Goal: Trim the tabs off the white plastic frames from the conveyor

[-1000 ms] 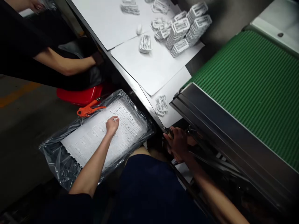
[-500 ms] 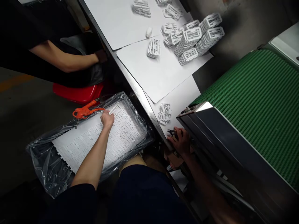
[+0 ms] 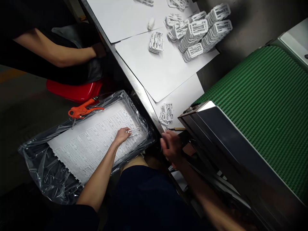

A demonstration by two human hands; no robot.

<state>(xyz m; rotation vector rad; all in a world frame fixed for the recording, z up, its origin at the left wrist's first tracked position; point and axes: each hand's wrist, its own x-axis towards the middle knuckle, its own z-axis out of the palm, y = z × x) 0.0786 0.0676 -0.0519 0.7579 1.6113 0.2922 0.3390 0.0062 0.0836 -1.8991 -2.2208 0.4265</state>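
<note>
My left hand (image 3: 123, 135) is closed on a white plastic frame (image 3: 134, 132), held above the sheet of white parts (image 3: 96, 138) in the bin lined with clear plastic (image 3: 38, 173). Near the table edge is my right hand (image 3: 171, 144), blurred, its fingers partly spread and holding nothing visible. Just beyond it, the cutters (image 3: 176, 129) lie on the white paper. A small pile of white frames (image 3: 167, 113) rests on the paper above the cutters. An orange air gun (image 3: 83, 111) lies on the far left edge of the bin.
Tall stacks of white frames (image 3: 197, 32) and a separate stack (image 3: 156, 42) stand on the papered table (image 3: 144, 72). A green conveyor belt (image 3: 262, 96) with a dark metal side is at right. Another person's arm (image 3: 60, 56) is at upper left, above a red stool (image 3: 74, 91).
My left hand has moved right and toward me over the sheet with the frame. My right hand has let go of the cutters and moved left. The view has shifted slightly.
</note>
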